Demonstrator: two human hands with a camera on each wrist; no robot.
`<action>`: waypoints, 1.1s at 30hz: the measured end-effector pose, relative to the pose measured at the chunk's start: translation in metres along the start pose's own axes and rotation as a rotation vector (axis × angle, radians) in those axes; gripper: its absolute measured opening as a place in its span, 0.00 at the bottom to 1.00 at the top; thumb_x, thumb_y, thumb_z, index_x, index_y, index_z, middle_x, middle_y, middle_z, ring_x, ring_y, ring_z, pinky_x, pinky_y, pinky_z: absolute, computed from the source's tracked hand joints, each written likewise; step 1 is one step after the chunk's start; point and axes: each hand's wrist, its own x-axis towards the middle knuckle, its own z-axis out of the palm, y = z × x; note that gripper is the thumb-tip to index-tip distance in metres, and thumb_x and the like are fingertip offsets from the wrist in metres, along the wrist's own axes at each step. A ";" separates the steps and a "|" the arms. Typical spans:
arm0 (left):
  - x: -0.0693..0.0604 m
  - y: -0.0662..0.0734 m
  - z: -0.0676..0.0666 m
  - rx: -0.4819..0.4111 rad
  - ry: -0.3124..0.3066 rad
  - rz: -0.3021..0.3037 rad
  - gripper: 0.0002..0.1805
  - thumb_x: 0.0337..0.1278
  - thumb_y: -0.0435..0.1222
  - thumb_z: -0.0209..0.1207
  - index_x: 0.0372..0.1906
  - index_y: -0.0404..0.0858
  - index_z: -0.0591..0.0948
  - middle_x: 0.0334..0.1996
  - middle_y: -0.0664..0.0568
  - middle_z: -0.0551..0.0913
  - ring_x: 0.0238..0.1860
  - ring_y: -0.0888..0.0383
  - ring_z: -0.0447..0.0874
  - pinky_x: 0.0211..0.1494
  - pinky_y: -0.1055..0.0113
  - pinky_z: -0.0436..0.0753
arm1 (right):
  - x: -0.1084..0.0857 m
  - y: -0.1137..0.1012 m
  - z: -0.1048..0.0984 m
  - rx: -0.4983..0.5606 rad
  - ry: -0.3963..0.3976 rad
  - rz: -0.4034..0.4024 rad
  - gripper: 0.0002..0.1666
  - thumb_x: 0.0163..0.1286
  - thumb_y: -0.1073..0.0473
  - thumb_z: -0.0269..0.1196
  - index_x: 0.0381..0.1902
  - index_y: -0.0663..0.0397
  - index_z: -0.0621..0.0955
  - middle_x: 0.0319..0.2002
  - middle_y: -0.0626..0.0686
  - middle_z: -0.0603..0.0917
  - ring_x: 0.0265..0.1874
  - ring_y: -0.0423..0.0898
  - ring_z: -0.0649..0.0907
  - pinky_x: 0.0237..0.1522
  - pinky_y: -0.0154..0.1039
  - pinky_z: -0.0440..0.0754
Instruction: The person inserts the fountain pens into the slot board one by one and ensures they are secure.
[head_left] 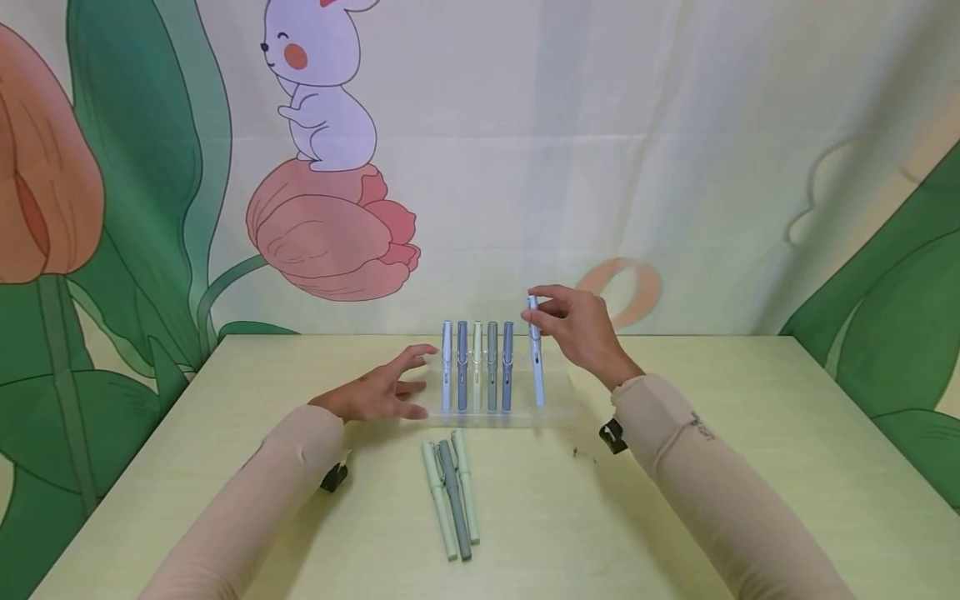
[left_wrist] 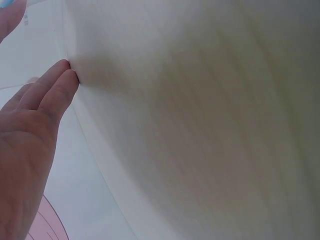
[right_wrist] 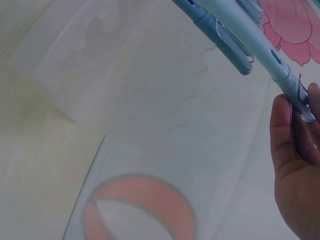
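A clear pen stand (head_left: 450, 421) holds a row of several upright pens, among them a pale blue pen (head_left: 447, 367) at the left end and a dark blue pen (head_left: 507, 367) at the right of the row. My right hand (head_left: 585, 329) pinches a light blue pen (head_left: 537, 367) by its capped top, slightly tilted, at the stand's right part. In the right wrist view that light blue pen (right_wrist: 255, 42) crosses in front of the others; whether its lower end touches the stand cannot be told. My left hand (head_left: 378, 392) touches the stand's left end with extended, spread fingers.
On the table in front of the stand lie three pens side by side: a pale green pen (head_left: 439, 500), a grey-green pen (head_left: 454, 504) and another pale green pen (head_left: 466, 492). A printed curtain (head_left: 480, 167) hangs behind the table's back edge.
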 end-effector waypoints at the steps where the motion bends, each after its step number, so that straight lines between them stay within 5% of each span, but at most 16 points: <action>1: 0.000 0.000 0.000 0.000 0.000 -0.001 0.52 0.57 0.33 0.70 0.76 0.62 0.50 0.79 0.41 0.46 0.73 0.38 0.60 0.68 0.41 0.68 | 0.001 0.001 0.001 0.006 0.002 0.003 0.24 0.69 0.59 0.67 0.61 0.58 0.80 0.45 0.61 0.88 0.35 0.53 0.89 0.48 0.50 0.85; 33: 0.000 -0.001 0.000 0.005 -0.002 0.016 0.51 0.57 0.33 0.70 0.75 0.64 0.51 0.79 0.40 0.46 0.73 0.38 0.61 0.68 0.42 0.69 | 0.009 0.027 0.025 0.042 0.034 0.042 0.23 0.70 0.60 0.66 0.61 0.57 0.80 0.46 0.61 0.87 0.37 0.53 0.89 0.49 0.48 0.85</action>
